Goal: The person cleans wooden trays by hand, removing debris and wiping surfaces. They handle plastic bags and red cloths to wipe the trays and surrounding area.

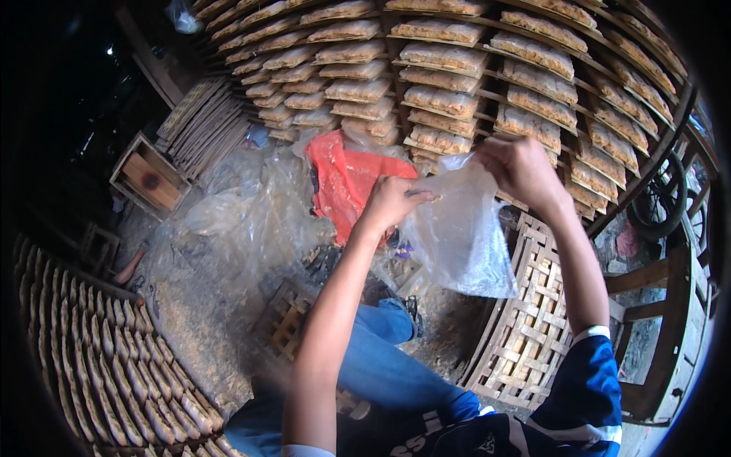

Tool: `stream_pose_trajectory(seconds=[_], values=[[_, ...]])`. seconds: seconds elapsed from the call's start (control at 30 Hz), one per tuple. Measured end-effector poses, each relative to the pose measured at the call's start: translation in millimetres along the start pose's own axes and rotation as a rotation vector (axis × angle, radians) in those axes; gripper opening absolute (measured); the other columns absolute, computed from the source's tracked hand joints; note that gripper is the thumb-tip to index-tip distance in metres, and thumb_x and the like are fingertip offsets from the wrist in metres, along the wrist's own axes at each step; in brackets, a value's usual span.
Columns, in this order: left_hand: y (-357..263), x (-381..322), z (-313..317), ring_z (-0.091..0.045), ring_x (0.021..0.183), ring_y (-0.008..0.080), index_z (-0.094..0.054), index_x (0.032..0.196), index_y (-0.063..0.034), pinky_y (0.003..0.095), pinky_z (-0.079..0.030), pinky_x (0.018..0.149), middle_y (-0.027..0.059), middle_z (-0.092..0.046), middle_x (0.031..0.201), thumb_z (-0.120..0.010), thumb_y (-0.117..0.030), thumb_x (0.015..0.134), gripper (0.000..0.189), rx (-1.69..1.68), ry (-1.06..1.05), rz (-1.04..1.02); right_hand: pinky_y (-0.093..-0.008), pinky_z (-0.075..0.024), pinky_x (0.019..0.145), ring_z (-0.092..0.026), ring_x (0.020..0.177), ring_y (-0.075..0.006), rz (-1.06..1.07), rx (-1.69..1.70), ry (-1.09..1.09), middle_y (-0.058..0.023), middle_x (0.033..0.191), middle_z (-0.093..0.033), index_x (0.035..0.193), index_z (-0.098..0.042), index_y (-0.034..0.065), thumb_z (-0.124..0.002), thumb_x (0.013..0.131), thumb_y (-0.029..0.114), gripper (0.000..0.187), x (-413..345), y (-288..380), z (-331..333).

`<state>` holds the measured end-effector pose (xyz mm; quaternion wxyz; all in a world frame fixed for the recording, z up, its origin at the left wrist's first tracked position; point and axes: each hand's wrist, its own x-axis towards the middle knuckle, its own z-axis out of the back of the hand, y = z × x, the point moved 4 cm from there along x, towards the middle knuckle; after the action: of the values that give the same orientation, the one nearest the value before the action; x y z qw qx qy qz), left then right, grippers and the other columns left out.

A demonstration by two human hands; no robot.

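A clear plastic sheet or bag point(465, 234) hangs between my two hands, above my lap. My left hand point(394, 200) pinches its upper left edge between thumb and fingers. Higher up and to the right, my right hand point(517, 165) grips its top right corner. Behind my left hand lies a crumpled red plastic sheet point(348, 177) with crumbs on it. Many loose clear plastic sheets point(245, 200) are heaped on the floor to the left of it.
Racks of wrapped slabs on woven trays point(440, 100) rise ahead; more slabs point(114, 365) stand at lower left. A stack of woven bamboo trays point(531, 320) lies at my right, near a wooden frame point(657, 337). A wooden box point(149, 176) and stacked trays point(200, 125) are at upper left.
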<state>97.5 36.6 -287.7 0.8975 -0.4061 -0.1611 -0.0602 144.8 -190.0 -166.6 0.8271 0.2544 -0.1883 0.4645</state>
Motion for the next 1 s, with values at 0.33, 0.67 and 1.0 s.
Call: stream_pose_trajectory(seconds=[0.33, 0.67, 1.0], values=[[-27, 25, -3, -0.050, 0.139, 0.0258, -0.056, 0.142, -0.0071, 0.0384, -0.039, 0.116, 0.0144, -0.056, 0.146, -0.091, -0.032, 0.071, 0.083, -0.258, 0.103, -0.173, -0.0418, -0.0535, 0.064, -0.066, 0.073, -0.0366, 0.112, -0.187, -0.053, -0.0152, 0.080, -0.066, 0.095, -0.072, 0.0014, -0.071, 0.088, 0.007, 0.009, -13, -6, 65], [-43, 37, -47, -0.075, 0.084, 0.0182, -0.081, 0.098, -0.0102, 0.0325, -0.055, 0.079, 0.0139, -0.078, 0.089, -0.086, -0.030, 0.078, 0.029, -0.176, 0.292, -0.002, -0.0411, -0.0530, 0.062, -0.066, 0.069, -0.0314, 0.149, -0.218, -0.133, -0.0112, 0.076, -0.064, 0.092, -0.072, 0.0044, -0.074, 0.080, 0.006, 0.012, -21, -5, 70], [30, 8, -45, -0.073, 0.099, 0.0261, -0.079, 0.103, -0.0086, 0.0393, -0.054, 0.092, 0.0111, -0.077, 0.106, -0.078, -0.025, 0.089, 0.022, -0.025, 0.031, 0.044, -0.0385, -0.0492, 0.068, -0.063, 0.072, -0.0302, -0.027, -0.257, -0.294, -0.0136, 0.079, -0.061, 0.102, -0.068, 0.0005, -0.062, 0.098, 0.015, 0.016, -38, -50, 108]])
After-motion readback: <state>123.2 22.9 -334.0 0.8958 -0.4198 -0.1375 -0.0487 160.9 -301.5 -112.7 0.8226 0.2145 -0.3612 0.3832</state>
